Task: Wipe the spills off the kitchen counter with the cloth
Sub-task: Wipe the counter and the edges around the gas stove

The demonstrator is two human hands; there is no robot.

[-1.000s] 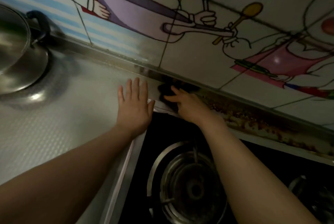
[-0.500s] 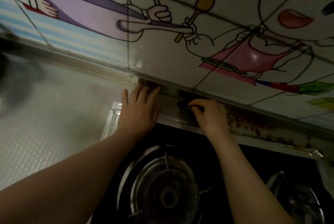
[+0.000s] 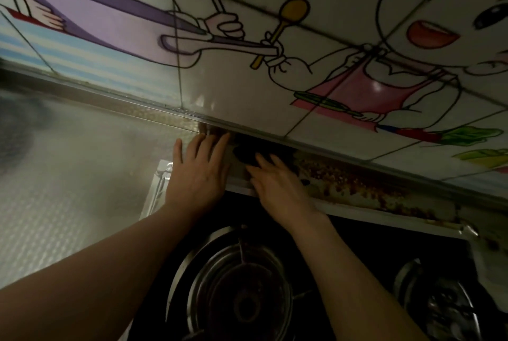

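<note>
Now the wiping wants firm downward pressure. The right hand point(image 3: 277, 184) lays its fingers point(image 3: 259, 160) fairly straight on the cloth point(image 3: 244, 153), pressing it to the back strip of the worktop point(image 3: 82, 170). It should drag the cloth in short overlapping strokes toward the brown crusted spills point(image 3: 357, 184) just off its little-finger side. The left hand point(image 3: 198, 175) rests flat beside the right fingertips, fingers straight, holding nothing. The cloth is a small dark wad, bunched under and ahead of the fingertips, against the tiled wall point(image 3: 247, 87).
</note>
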